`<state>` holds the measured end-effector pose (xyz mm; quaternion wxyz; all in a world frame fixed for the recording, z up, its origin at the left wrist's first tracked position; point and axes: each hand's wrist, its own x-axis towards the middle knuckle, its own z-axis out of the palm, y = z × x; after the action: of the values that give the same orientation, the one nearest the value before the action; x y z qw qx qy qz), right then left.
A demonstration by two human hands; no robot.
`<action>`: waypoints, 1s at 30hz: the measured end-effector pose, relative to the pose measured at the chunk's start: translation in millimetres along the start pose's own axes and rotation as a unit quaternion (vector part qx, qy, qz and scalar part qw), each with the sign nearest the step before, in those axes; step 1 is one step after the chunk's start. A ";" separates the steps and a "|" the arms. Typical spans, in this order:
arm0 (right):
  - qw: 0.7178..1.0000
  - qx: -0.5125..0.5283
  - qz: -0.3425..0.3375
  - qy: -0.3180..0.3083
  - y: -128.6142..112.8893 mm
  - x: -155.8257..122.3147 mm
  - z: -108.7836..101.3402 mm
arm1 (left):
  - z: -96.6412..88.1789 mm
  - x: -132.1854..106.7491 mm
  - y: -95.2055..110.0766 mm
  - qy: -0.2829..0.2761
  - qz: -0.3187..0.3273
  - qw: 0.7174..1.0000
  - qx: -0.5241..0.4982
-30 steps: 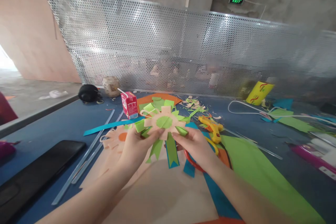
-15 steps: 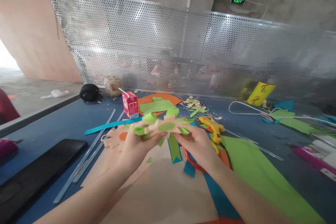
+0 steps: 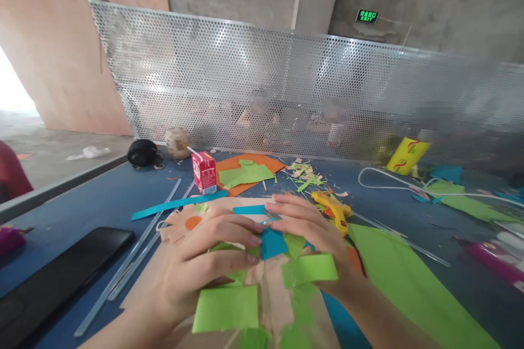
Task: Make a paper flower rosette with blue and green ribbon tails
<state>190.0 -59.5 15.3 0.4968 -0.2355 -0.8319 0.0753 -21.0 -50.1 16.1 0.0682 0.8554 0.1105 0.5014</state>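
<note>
A paper craft with a beige middle [image 3: 275,289] lies in front of me, its green strips [image 3: 226,308] sticking out around it. Blue paper [image 3: 272,244] shows at its far end. My left hand [image 3: 216,245] rests palm down over the left side, fingers stretched, tips at the blue paper. From the right, my right hand [image 3: 313,229] lies over the craft with its fingers likewise extended and slightly apart. Both thumbs are hidden. A beige paper flower with an orange centre [image 3: 194,222] lies left of my left hand.
Near my right hand lies a yellow glue gun [image 3: 333,210], beside a green sheet [image 3: 405,278]. A red drink carton [image 3: 203,173] stands behind. Clear glue sticks [image 3: 135,256] and a black phone [image 3: 61,278] are left. A perforated metal screen [image 3: 286,87] borders the table; people sit beyond.
The craft, held up in both hands before, is now lower and closer to me, showing its strip-covered side. My fingers have gone from pinching its edges to lying stretched over it.
</note>
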 end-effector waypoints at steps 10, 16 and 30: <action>0.996 0.054 0.024 0.064 -1.5 4.3 2.4 | 3.7 4.6 3.4 0.046 -0.120 0.986 -0.106; 0.993 0.090 0.034 0.069 0.2 6.8 5.2 | 9.9 0.1 -2.0 0.061 -0.214 0.969 -0.108; 0.909 0.202 0.358 0.064 7.5 7.2 17.3 | 26.4 15.5 -4.5 0.133 -0.446 0.873 -0.145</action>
<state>174.7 -47.6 9.7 0.5257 -0.4167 -0.6250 0.3991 8.8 -41.9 15.3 0.3920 0.6214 0.4141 0.5373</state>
